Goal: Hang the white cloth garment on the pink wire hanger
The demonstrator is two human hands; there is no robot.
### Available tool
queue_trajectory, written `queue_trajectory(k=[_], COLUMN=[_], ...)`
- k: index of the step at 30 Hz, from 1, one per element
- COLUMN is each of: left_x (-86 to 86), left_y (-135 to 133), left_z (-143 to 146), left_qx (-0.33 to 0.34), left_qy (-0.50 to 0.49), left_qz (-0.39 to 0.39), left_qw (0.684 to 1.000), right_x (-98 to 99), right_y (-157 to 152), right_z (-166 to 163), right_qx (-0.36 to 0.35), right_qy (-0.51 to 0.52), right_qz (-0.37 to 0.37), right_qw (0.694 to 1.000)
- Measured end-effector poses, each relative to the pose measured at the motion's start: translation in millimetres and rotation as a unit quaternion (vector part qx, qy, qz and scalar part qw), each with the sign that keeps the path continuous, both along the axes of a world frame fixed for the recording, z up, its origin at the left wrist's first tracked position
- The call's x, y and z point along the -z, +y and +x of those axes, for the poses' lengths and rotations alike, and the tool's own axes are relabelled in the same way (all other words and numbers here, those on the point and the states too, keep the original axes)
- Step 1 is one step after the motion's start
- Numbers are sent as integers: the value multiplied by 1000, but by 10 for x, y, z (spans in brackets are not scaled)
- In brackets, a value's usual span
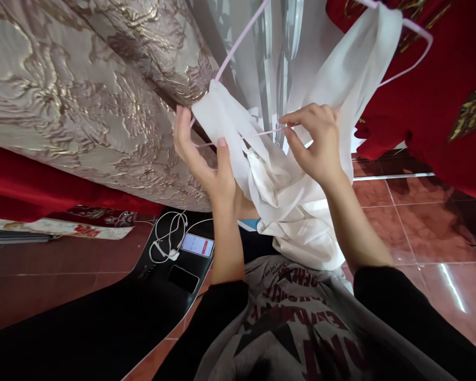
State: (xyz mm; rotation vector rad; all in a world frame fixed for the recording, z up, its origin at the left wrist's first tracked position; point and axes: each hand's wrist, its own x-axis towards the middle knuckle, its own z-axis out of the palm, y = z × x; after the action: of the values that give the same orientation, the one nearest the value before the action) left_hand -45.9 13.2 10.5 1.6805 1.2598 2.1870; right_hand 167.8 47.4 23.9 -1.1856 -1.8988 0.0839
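Observation:
Between my hands runs a thin pink cord (pixel 266 132), stretched across the front of a long white cloth (pixel 226 111). My right hand (pixel 317 135) pinches one end of this cord between thumb and fingers. My left hand (pixel 202 153) is at the cloth's left edge, thumb and fingers spread apart, with the cord crossing the gap between them. Bunched folds of the cloth hang down to my lap, and its right part rises to the upper right. Another pink strand (pixel 241 39), a cord or wire, runs up from the cloth's upper left corner.
Patterned metallic fabric (pixel 115 106) hangs at left, and red fabric (pixel 432 95) at right. On a black surface (pixel 103 312) lie a lit phone (pixel 197 245), a dark phone-like object (pixel 183 279) and a coiled white cable (pixel 164 233). Red floor tiles (pixel 424 227) show at right.

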Motion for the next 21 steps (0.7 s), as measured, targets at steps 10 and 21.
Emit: queue_trajectory(k=[10, 21], left_x=[-214, -372], left_y=[-443, -169], left_z=[173, 299], left_qx=[-124, -223], left_qy=[77, 122], left_qz=[-173, -159], left_qw=[974, 954], right_x=[-54, -88], right_y=[-277, -352], right_z=[0, -194], right_qx=[20, 45], right_qy=[-14, -23], right_qz=[-32, -45], right_qw=[999, 998])
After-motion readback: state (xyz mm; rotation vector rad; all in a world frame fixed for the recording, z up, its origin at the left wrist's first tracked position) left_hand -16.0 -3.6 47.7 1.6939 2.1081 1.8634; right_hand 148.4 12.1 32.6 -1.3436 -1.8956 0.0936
